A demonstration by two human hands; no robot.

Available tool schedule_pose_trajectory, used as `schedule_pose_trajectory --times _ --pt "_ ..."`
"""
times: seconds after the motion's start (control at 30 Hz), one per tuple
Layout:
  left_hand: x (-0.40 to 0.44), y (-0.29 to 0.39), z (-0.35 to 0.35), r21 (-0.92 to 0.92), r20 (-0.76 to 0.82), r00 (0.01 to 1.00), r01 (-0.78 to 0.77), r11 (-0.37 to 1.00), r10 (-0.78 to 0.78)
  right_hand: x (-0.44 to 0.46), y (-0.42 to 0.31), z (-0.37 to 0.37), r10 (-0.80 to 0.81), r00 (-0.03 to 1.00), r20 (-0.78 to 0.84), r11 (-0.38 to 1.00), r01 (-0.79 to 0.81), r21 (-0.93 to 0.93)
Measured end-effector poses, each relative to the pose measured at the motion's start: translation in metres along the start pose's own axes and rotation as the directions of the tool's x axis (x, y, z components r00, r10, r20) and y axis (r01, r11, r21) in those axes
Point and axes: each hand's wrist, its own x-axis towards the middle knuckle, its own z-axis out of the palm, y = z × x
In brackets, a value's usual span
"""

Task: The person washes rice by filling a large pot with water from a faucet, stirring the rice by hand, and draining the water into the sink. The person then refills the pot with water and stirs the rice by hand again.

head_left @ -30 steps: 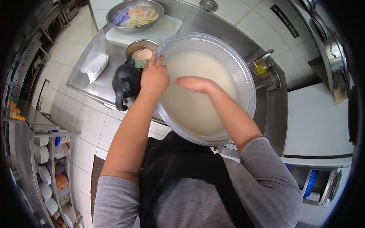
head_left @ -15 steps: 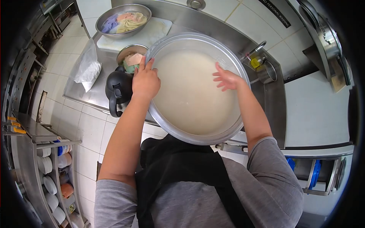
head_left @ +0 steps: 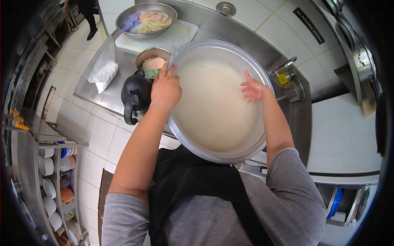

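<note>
A large round aluminium pot (head_left: pixel 193 149) stands in front of me, holding cloudy, whitish liquid (head_left: pixel 215 108). My left hand (head_left: pixel 167 89) grips its left rim, fingers bent over the edge; the thumb is hidden. On the far side, my right hand (head_left: pixel 253 88) hovers over the liquid near the right wall, fingers apart and holding nothing. Beside my left hand are a black jug with a handle (head_left: pixel 136 92) and a small metal bowl (head_left: pixel 155 52) containing pink and green cloths (head_left: pixel 153 64).
A metal basin of coloured cloths (head_left: pixel 147 33) rests on a white cutting board (head_left: pixel 186 30). A plastic bag of white contents (head_left: pixel 104 74) lies at the counter's left. Right of the pot are a tap (head_left: pixel 289 62) and a metal saucepan (head_left: pixel 294 89). A person's leg (head_left: pixel 88 18) shows top left.
My view has shifted, so the counter things sit further right and lower. A person's leg has appeared at top left. My left hand stays on the rim; the right remains over the liquid.
</note>
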Motion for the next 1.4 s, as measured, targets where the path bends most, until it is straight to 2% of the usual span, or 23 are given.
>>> schedule_pose_trajectory --times 0.13,0.23,0.57,0.63,0.77,0.83,0.87,1.03,1.2,1.27,1.3,1.37,1.4 --pt "0.001 -0.001 0.003 0.017 -0.004 1.0 0.002 1.0 -0.002 0.023 -0.033 -0.004 -0.061 0.998 -0.011 0.998 0.061 0.014" --pt "0.001 -0.001 0.002 -0.003 -0.003 1.0 0.009 1.0 -0.009 0.044 -0.049 -0.004 -0.026 1.0 0.001 0.999 0.026 -0.019" --pt "0.001 0.002 -0.001 0.035 0.019 0.999 0.032 0.999 -0.032 0.054 -0.053 -0.007 0.006 1.0 0.007 0.999 -0.006 -0.047" --pt "0.001 0.002 -0.002 0.038 0.025 0.999 0.032 0.999 -0.033 0.048 -0.049 -0.003 -0.037 0.999 -0.017 0.998 0.036 -0.041" --pt "0.002 0.0 0.001 -0.013 0.002 1.0 -0.017 1.0 0.017 0.002 -0.028 0.009 -0.089 0.996 -0.021 0.996 0.089 -0.01" --pt "0.002 0.0 0.0 -0.053 -0.013 1.0 0.002 0.999 -0.003 -0.026 -0.005 0.02 -0.115 0.993 0.022 0.99 0.116 -0.077" --pt "0.002 0.001 -0.001 -0.002 -0.008 1.0 0.014 1.0 -0.014 -0.038 0.01 0.026 -0.107 0.994 0.009 0.993 0.107 -0.059" --pt "0.002 -0.001 0.001 0.005 -0.009 1.0 -0.017 1.0 0.017 -0.074 0.066 0.061 -0.016 0.992 0.125 1.0 0.019 -0.023" --pt "0.0 -0.001 0.003 -0.023 -0.042 0.999 -0.015 1.0 0.014 -0.061 0.087 0.075 0.041 0.998 0.047 0.999 -0.043 0.032" --pt "-0.003 -0.001 0.004 -0.164 -0.231 0.973 -0.053 0.985 0.014 -0.059 0.087 0.076 0.05 0.998 0.041 0.997 -0.052 0.05" --pt "-0.005 -0.001 0.004 -0.16 -0.232 0.973 -0.06 0.985 0.021 -0.058 0.087 0.076 0.056 0.998 0.033 0.997 -0.057 0.046" --pt "-0.011 -0.003 -0.002 -0.157 -0.462 0.864 -0.302 0.94 0.2 -0.058 0.085 0.078 0.053 0.998 0.026 0.997 -0.054 0.046" --pt "-0.016 -0.002 -0.004 -0.151 -0.465 0.861 -0.307 0.94 0.206 -0.058 0.085 0.08 0.057 0.998 0.018 0.997 -0.058 0.048"
